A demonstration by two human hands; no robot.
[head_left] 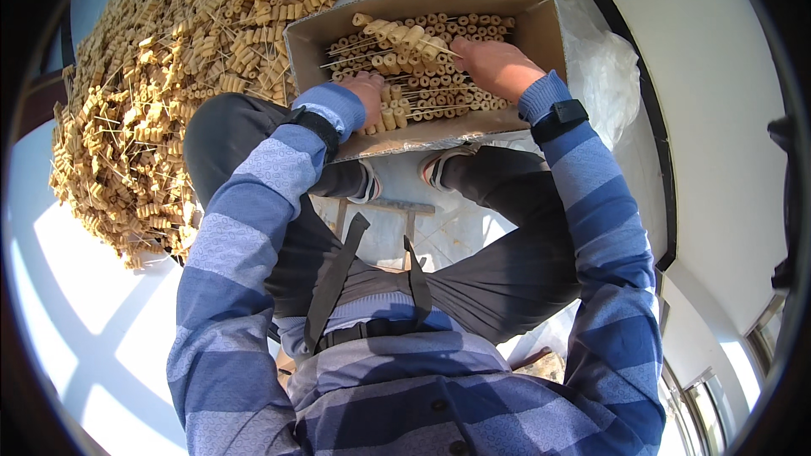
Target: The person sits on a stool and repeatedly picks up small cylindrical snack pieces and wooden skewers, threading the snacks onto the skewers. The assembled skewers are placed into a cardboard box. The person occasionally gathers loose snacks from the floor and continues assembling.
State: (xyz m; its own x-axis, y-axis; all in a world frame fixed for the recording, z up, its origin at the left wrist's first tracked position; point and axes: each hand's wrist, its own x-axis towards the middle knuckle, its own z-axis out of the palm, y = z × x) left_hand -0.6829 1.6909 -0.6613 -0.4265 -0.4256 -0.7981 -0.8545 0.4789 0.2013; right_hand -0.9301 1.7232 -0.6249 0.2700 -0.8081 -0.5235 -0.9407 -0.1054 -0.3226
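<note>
While a seated person leans over a cardboard box (541, 29), both hands press on rows of tan skewered rolls (422, 38). Left hand (369, 89) and right hand (494, 63) rest loosely curled, grasping nothing clearly. Skewers look light, brittle; lift by stick ends.

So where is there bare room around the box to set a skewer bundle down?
Bare floor lies at the person's left, below the skewer pile. A small gap shows between the shoes. Inside the cardboard box, both the left hand and right hand rest on packed skewers; crowded.
</note>
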